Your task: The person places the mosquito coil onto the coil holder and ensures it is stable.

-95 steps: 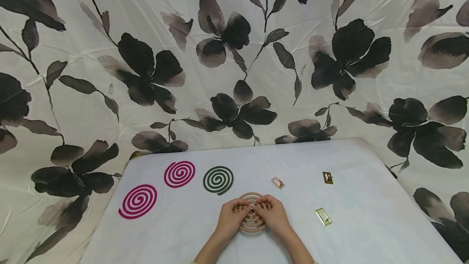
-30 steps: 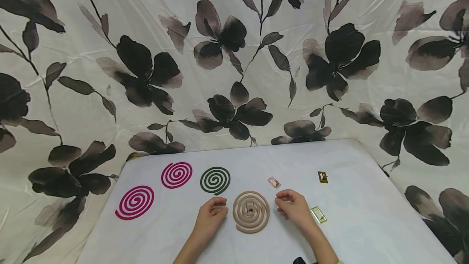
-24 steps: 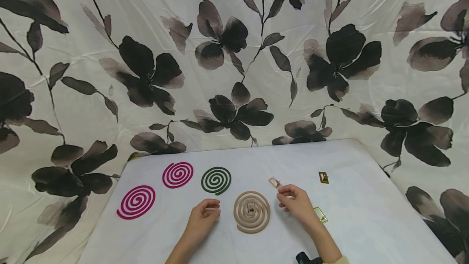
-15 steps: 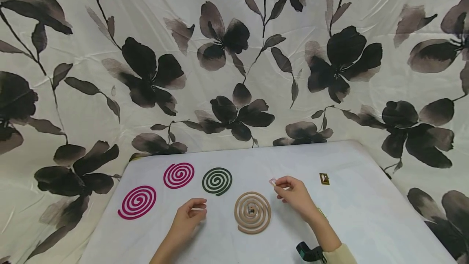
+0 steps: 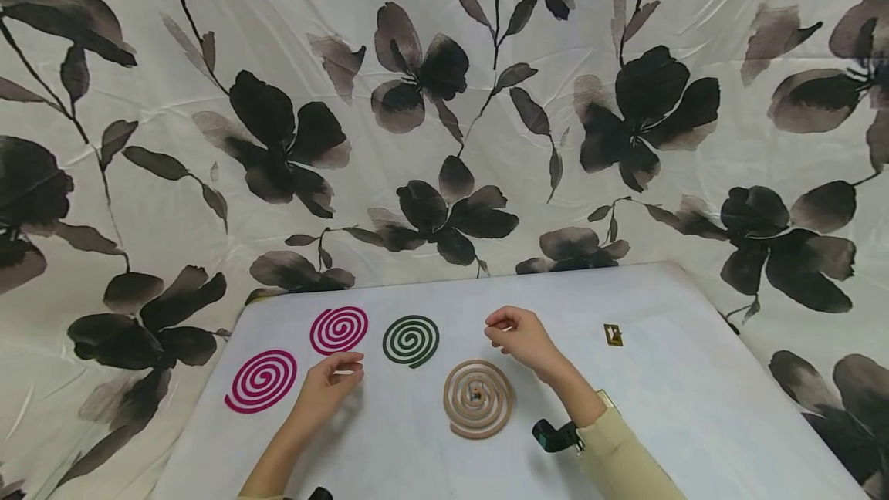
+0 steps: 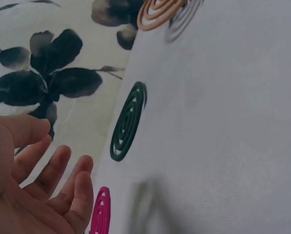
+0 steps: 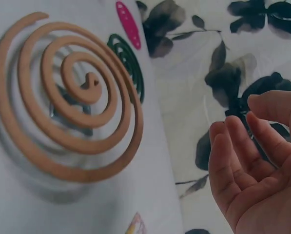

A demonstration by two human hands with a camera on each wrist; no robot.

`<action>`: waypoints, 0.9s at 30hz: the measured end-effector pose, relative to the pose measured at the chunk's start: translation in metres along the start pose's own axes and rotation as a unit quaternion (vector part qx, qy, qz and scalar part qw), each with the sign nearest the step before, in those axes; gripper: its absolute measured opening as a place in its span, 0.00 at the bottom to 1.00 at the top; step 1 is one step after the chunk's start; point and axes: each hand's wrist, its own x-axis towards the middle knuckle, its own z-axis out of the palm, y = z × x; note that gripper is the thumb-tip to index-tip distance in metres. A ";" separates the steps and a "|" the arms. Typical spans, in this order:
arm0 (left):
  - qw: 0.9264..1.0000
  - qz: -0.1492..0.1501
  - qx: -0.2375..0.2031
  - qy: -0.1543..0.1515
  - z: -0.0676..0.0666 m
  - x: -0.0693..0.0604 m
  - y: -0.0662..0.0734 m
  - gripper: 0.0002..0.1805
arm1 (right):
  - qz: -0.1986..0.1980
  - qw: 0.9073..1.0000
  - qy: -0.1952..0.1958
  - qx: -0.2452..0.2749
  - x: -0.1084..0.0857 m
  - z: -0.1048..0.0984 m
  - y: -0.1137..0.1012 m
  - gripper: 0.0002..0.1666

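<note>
A brown mosquito coil [image 5: 478, 427] lies at the middle of the table, raised on a small metal stand [image 7: 69, 114] that shows beneath it in the right wrist view. My right hand [image 5: 522, 336] hovers beyond the coil, fingers loosely bent, nothing between thumb and fingers. Below it in the right wrist view peeks the corner of a small printed packet [image 7: 137, 225], which the hand hides in the head view. My left hand [image 5: 321, 392] hovers just before the farther pink mosquito coil [image 5: 339, 329], its fingers relaxed and holding nothing. A green mosquito coil [image 5: 411, 341] lies between the hands.
Another pink mosquito coil [image 5: 261, 381] lies at the far left. A small gold metal stand [image 5: 613, 335] sits at the right. A second gold frame is mostly hidden behind my right forearm. Floral cloth [image 5: 458, 60] hangs behind the white table [image 5: 694, 392].
Both hands have left the centre of the brown coil. My left hand has moved left, towards the pink coils. My right hand has moved away from me and slightly left, over the packet.
</note>
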 end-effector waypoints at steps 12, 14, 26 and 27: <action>1.000 0.004 0.000 0.003 0.001 0.021 -0.003 0.16 | 0.018 1.000 -0.025 0.006 0.029 0.019 -0.004 0.12; 1.000 0.003 -0.004 0.003 0.001 0.024 -0.004 0.16 | 0.024 0.999 -0.026 0.008 0.031 0.023 -0.004 0.12; 1.000 -0.007 0.006 -0.001 0.001 0.043 -0.011 0.16 | 0.030 0.999 -0.030 0.011 0.050 0.041 -0.005 0.11; 1.000 -0.007 0.009 0.000 0.001 0.045 -0.012 0.16 | 0.033 0.999 -0.030 0.014 0.052 0.043 -0.006 0.11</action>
